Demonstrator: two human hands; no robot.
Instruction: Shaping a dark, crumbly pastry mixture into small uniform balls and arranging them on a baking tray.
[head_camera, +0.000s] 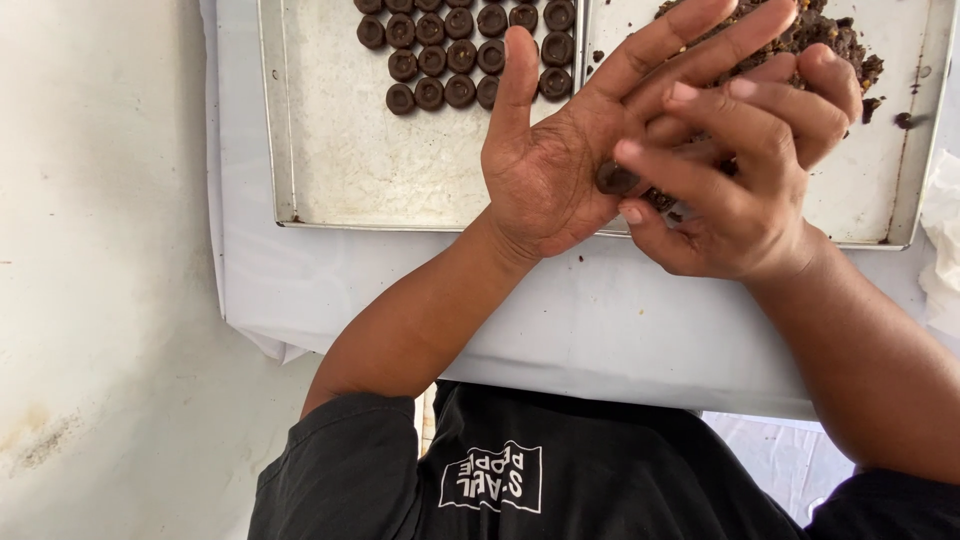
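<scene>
My left hand (545, 165) is held flat, palm up, fingers stretched over the seam between two metal trays. A small dark brown lump of dough (615, 180) lies on its palm. My right hand (745, 165) presses down on that lump with curled fingers, and more dark dough shows under them. Rows of several small round dark pieces (460, 50) sit on the left tray (340, 150). A heap of loose dark crumbly dough (835, 40) lies on the right tray (870, 190).
Both trays rest on a table covered with a white cloth (600, 320). A pale floor (100, 250) lies to the left. White crumpled material (942, 240) sits at the right edge.
</scene>
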